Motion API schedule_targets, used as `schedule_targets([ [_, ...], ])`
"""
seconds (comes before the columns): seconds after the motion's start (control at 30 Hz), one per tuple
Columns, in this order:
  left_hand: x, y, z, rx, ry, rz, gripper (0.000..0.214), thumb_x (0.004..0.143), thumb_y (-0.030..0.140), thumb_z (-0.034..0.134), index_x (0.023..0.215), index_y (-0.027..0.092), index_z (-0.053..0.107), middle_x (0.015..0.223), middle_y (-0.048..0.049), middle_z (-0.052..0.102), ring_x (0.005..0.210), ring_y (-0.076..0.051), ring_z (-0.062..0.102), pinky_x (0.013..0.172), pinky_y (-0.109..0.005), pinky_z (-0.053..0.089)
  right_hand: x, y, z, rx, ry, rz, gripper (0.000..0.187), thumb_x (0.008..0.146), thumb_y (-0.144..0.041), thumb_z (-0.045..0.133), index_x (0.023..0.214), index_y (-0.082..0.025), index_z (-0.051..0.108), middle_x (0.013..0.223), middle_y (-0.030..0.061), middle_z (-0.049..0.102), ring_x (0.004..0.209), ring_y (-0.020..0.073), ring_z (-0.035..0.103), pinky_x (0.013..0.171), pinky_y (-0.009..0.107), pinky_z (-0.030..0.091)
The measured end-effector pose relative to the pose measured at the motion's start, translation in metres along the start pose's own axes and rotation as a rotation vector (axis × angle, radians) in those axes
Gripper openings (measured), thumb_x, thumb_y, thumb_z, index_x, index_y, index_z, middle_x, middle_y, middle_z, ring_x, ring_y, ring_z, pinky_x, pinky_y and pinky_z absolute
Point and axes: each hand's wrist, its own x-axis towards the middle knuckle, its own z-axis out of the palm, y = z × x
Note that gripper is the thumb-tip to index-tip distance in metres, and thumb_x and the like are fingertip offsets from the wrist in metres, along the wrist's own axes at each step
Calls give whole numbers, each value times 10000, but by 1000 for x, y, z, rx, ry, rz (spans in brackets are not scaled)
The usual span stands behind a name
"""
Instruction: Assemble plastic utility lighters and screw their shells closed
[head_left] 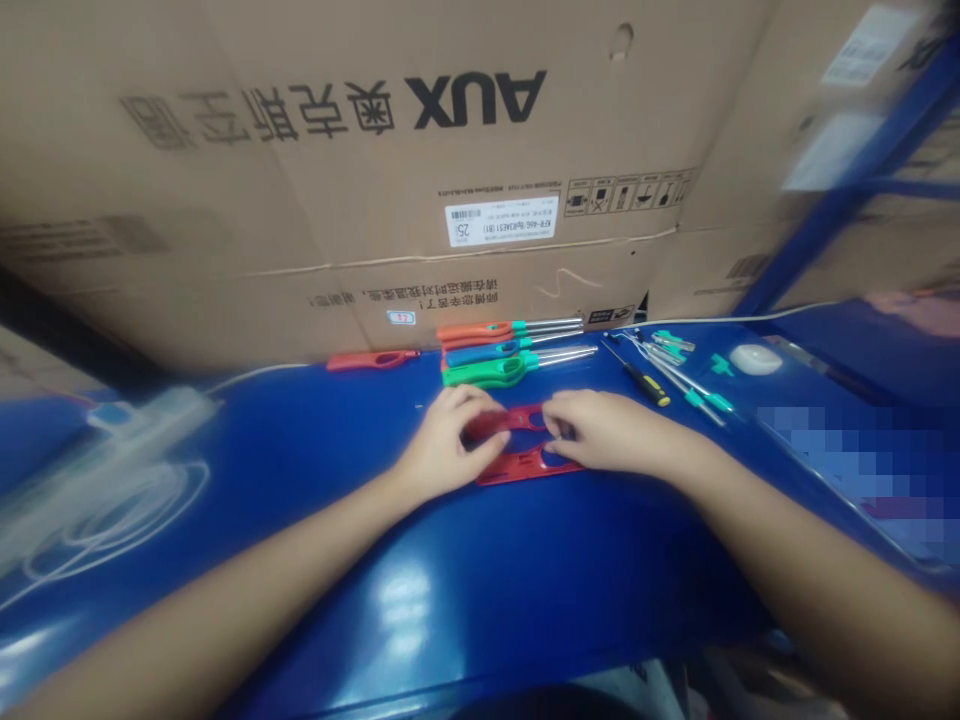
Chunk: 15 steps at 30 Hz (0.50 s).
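Two red plastic lighter shell halves lie side by side in front of me, a far half (517,418) and a near half (517,464), each with an oval finger opening. My left hand (450,440) curls over their left ends, fingers on the far half and thumb by the near one. At the right ends my right hand (607,430) has its fingers bent in and closed on the red plastic; the fingertips are partly hidden. Beyond my hands, finished-looking stick lighters in orange, blue and green (484,373) lie stacked with metal tubes pointing right.
Another red lighter handle (373,360) rests by the cardboard wall (300,200). A yellow-black screwdriver (646,384), metal tubes with teal parts (686,385) and a white oval object (755,359) lie right on the blue table (420,600). A power strip (142,425) and cable are left.
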Motion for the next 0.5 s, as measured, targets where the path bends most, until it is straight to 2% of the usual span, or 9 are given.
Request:
schedule_targets([
  [0.2, -3, 7, -4, 77, -115, 85, 298, 881, 340, 655, 1156, 227, 672, 1163, -72, 662, 1125, -257, 588, 1010, -445, 438, 0, 2, 2, -108, 56, -32, 220, 898, -315, 638, 1089, -210, 602, 1106, 65, 624, 776, 181, 611, 611, 272, 374],
  [0.3, -3, 6, -4, 87, -144, 125, 310, 882, 305, 631, 1178, 218, 659, 1178, -74, 668, 1134, -250, 591, 1011, -429, 430, 2, 5, 2, -76, 62, -69, 210, 912, -309, 618, 1096, -208, 622, 1121, 67, 620, 832, 193, 629, 654, 277, 414],
  [0.43, -4, 5, -3, 112, -174, 143, 312, 881, 295, 609, 1179, 214, 652, 1196, -71, 681, 1140, -251, 607, 1019, -434, 410, 7, 21, -8, 121, 53, -125, 239, 904, -381, 634, 1070, -210, 643, 1099, 57, 638, 824, 169, 624, 721, 275, 470],
  [0.5, -4, 5, -3, 127, -173, 140, 315, 875, 291, 604, 1178, 222, 653, 1206, -67, 685, 1136, -256, 614, 1008, -437, 407, 7, 38, -17, 75, 108, -24, 223, 931, -375, 580, 1065, -209, 644, 1107, 65, 655, 858, 175, 628, 767, 282, 476],
])
